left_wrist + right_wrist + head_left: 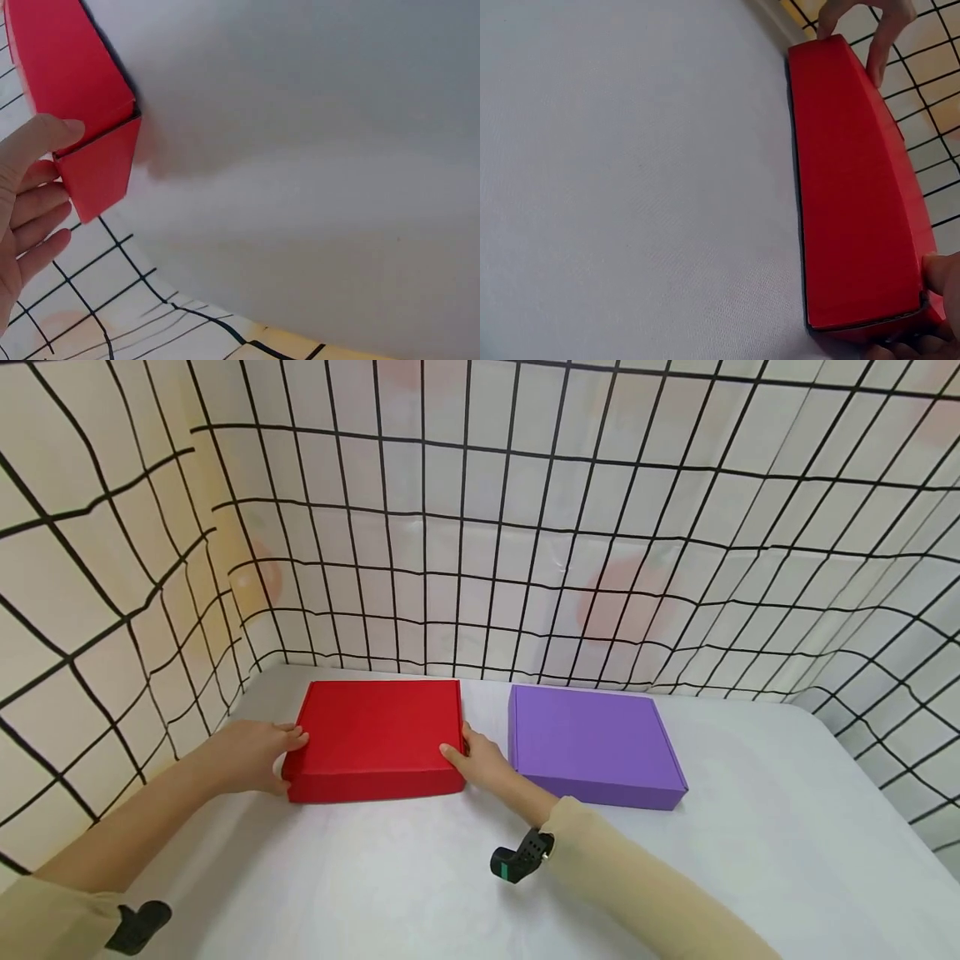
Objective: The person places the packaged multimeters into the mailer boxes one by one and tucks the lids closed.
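A closed red cardboard box (382,727) lies flat on the white surface, with a hand at each end. My left hand (251,756) holds its left end; in the left wrist view the thumb (66,133) lies on the front face and the fingers are along the end side. My right hand (483,762) grips the right end, thumb on the top near the edge and fingers down the side. The right wrist view shows the long front face of the red box (855,195) between both hands. Some right fingers are hidden behind the box.
A closed purple box (596,743) lies to the right of the red one, close to my right hand. Black wire mesh (465,518) stands along the back and both sides of the white tabletop (360,877). Black straps (525,856) are on both wrists.
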A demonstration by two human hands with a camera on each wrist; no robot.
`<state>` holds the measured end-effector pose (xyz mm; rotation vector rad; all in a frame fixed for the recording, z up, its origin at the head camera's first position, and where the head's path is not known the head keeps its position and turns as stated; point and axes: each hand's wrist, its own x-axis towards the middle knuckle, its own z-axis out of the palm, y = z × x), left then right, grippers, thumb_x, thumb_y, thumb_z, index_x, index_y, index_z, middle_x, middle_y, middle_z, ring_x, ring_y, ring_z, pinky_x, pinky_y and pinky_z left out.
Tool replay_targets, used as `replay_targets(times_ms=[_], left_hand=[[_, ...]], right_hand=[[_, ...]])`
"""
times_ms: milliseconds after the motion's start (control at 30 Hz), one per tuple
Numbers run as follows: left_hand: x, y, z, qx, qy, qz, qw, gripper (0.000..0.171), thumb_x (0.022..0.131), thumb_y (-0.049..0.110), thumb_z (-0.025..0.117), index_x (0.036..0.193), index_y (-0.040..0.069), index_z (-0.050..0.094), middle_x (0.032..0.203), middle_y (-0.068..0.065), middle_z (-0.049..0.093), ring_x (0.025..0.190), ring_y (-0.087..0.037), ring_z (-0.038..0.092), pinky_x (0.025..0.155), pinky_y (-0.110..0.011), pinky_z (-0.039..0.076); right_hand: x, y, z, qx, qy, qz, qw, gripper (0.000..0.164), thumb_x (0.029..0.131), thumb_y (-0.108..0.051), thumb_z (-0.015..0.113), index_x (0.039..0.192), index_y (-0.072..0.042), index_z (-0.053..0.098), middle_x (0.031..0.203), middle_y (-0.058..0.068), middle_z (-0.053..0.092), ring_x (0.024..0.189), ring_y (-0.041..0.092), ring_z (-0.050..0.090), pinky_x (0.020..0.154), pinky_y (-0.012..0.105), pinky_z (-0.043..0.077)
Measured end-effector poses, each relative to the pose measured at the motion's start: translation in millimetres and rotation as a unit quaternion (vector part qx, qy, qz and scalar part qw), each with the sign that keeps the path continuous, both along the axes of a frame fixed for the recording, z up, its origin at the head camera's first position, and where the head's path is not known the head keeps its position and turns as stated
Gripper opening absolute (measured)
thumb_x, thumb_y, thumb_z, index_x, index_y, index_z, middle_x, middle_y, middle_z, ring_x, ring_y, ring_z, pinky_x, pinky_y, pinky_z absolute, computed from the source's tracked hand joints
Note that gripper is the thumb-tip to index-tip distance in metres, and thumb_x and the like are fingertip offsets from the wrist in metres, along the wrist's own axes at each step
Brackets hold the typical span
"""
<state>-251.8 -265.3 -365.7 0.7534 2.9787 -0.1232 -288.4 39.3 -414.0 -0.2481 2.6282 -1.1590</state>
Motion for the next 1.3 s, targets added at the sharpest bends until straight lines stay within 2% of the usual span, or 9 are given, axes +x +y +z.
replay_targets(times_ms=[200,400,667,1000,1300], left_hand=[[0.4,1.3,-5.1,0.014,0.025,-0.019,0.9994,0.064,0.061,0.029,0.084,0.114,-0.002,0.064,0.107,-0.023,0.064,0.089,-0.036,0.063,0.06,-0.032,0.053],[-0.4,6.2,-6.0,0.029,0.013,-0.015,0.9994,0.063,0.063,0.023,0.083,0.115,-0.004,0.062,0.109,-0.025,0.063,0.091,-0.037,0.063,0.063,-0.035,0.054],[0.2,8.9,-7.2,-0.012,0.039,-0.03,0.9987,0.063,0.06,0.024,0.085,0.111,-0.004,0.063,0.103,-0.021,0.064,0.09,-0.035,0.062,0.065,-0.036,0.055],[8.6,0.6,-13.5,0.0,0.073,-0.058,0.9957,0.064,0.061,0.02,0.084,0.114,-0.006,0.061,0.113,-0.026,0.06,0.104,-0.041,0.057,0.063,-0.033,0.055],[10.7,-0.8,-21.2,-0.036,0.125,-0.079,0.9883,0.064,0.059,0.025,0.086,0.11,-0.006,0.063,0.107,-0.023,0.064,0.102,-0.039,0.059,0.072,-0.038,0.055]], right_hand=[[-1.1,1.2,2.3,0.006,0.007,-0.004,1.0,0.066,0.093,-0.024,0.055,0.143,0.004,0.023,0.131,0.021,0.05,0.114,0.03,0.054,0.09,0.042,0.048],[-2.5,5.0,1.2,0.004,0.005,-0.01,1.0,0.067,0.093,-0.025,0.055,0.144,0.002,0.023,0.132,0.02,0.05,0.115,0.03,0.053,0.09,0.041,0.048],[-4.2,4.7,-1.2,-0.001,0.01,-0.003,1.0,0.065,0.092,-0.024,0.055,0.144,0.001,0.024,0.126,0.02,0.054,0.107,0.029,0.057,0.087,0.04,0.05],[-2.1,2.8,-3.1,0.002,0.011,0.008,1.0,0.062,0.093,-0.025,0.054,0.144,-0.001,0.027,0.122,0.018,0.057,0.106,0.028,0.058,0.086,0.041,0.049],[-1.5,-0.5,-5.0,-0.008,0.011,0.012,1.0,0.064,0.093,-0.025,0.054,0.144,0.001,0.025,0.125,0.019,0.055,0.109,0.029,0.056,0.089,0.041,0.049]])
